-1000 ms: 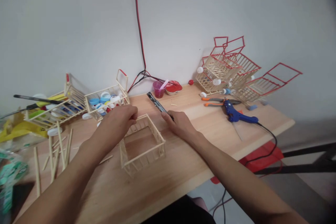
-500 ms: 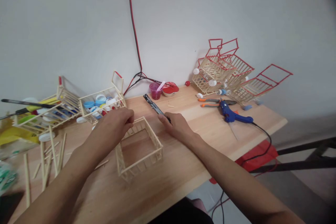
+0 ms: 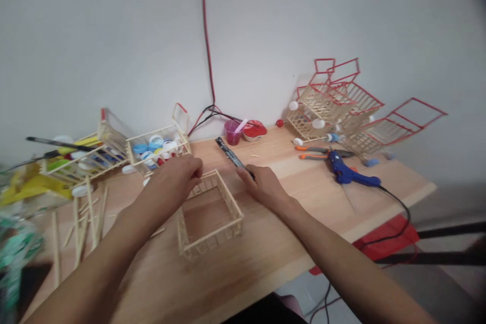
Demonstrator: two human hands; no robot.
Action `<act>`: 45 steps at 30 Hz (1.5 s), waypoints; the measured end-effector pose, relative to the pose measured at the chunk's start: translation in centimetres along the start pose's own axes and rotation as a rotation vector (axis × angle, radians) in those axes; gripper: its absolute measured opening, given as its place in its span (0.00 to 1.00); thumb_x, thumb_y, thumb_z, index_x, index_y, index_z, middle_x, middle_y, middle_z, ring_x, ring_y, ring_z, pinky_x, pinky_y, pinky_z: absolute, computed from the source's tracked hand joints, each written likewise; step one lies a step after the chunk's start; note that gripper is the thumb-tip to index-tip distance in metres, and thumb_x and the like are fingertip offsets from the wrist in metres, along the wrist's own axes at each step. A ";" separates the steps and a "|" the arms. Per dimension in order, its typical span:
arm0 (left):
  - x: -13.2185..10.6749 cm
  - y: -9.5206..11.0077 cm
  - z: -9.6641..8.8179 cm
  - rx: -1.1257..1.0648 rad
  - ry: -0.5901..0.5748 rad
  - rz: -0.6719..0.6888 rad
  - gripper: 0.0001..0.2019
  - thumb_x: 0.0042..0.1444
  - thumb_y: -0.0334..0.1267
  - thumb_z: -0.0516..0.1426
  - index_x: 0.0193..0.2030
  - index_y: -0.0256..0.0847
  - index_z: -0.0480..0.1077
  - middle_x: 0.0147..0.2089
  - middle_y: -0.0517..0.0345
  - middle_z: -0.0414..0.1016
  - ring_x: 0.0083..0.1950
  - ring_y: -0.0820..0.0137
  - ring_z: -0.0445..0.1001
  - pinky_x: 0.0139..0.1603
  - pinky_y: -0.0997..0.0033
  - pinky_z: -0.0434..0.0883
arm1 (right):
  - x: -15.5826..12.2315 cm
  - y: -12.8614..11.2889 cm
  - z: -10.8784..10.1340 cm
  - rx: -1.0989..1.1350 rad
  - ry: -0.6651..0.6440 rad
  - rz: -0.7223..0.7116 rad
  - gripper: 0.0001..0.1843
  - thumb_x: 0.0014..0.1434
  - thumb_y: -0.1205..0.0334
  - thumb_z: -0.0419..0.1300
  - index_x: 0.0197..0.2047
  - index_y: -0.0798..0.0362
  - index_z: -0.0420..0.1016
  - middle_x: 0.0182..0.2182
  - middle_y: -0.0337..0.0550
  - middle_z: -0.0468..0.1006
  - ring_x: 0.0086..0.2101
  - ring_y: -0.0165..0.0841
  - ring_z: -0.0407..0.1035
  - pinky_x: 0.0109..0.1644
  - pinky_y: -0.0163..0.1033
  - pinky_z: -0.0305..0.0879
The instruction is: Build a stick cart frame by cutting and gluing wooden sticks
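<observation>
My feed is evenly bright, with soft, diffuse light on the pale wall (image 3: 114, 35) and only faint shadows beneath the left hand (image 3: 176, 179) and right hand (image 3: 264, 187) (barely any glare on the wooden tabletop (image 3: 228, 283)). The near-left green plastic wrapper (image 3: 17, 248) smears into blur, and the far-right corner darkens.

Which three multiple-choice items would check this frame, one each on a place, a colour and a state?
1. Where is the stick frame?
A) On the table
B) Hanging on the wall
C) Inside the cup

2. What colour is the glue gun?
A) Red
B) Yellow
C) Blue

3. What is the right hand doing?
A) Lying flat on the frame
B) Holding a dark tool by its end
C) Gripping the glue gun

Answers:
1. A, it stands on the tabletop.
2. C, its body is plainly blue.
3. B, the fingers close on the tool's near end.
</observation>
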State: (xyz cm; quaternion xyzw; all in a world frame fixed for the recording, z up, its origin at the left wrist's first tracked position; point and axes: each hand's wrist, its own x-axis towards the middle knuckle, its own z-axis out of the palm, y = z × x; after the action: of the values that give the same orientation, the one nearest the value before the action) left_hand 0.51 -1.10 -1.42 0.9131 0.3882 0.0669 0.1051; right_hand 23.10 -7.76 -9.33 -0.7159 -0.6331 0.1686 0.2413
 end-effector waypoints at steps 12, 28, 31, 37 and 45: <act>-0.6 -1.2 1.3 -0.054 0.090 0.073 0.05 0.55 0.27 0.55 0.30 0.39 0.65 0.35 0.56 0.72 0.37 0.68 0.67 0.36 0.68 0.59 | -0.4 0.2 -0.1 0.032 -0.021 -0.031 0.31 0.65 0.34 0.39 0.24 0.48 0.61 0.21 0.41 0.71 0.25 0.36 0.65 0.31 0.39 0.53; -0.1 -1.1 0.1 -0.178 0.072 0.068 0.05 0.53 0.26 0.58 0.28 0.35 0.71 0.30 0.57 0.73 0.34 0.70 0.68 0.37 0.68 0.60 | -0.7 -0.2 -0.3 -0.008 0.000 -0.052 0.32 0.64 0.33 0.37 0.23 0.48 0.60 0.18 0.41 0.69 0.23 0.36 0.65 0.30 0.39 0.53; 0.2 -1.8 -0.8 -0.237 0.093 0.052 0.07 0.55 0.26 0.57 0.28 0.35 0.73 0.28 0.59 0.73 0.33 0.73 0.68 0.39 0.70 0.61 | -0.7 -0.2 -0.3 -0.041 -0.003 -0.039 0.34 0.63 0.30 0.36 0.22 0.48 0.59 0.18 0.42 0.69 0.24 0.37 0.64 0.30 0.40 0.53; -0.1 -3.6 -2.7 -0.308 0.092 -0.001 0.08 0.52 0.24 0.56 0.33 0.32 0.77 0.27 0.61 0.74 0.32 0.75 0.68 0.38 0.72 0.62 | -0.7 -0.1 -0.2 -0.080 -0.028 -0.001 0.35 0.62 0.29 0.34 0.22 0.48 0.60 0.19 0.44 0.70 0.25 0.38 0.65 0.31 0.41 0.54; -1.2 -5.3 -3.9 -0.353 0.017 0.010 0.07 0.49 0.25 0.58 0.33 0.32 0.77 0.27 0.62 0.73 0.30 0.77 0.68 0.35 0.74 0.62 | -0.7 0.3 0.0 -0.105 -0.008 -0.032 0.36 0.62 0.29 0.34 0.21 0.48 0.60 0.18 0.44 0.69 0.24 0.38 0.64 0.31 0.42 0.54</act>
State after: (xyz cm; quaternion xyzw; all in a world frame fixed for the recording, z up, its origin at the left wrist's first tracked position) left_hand -4.79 2.17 1.06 0.8818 0.3666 0.1422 0.2603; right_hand 23.25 -8.48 -9.49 -0.7166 -0.6536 0.1342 0.2034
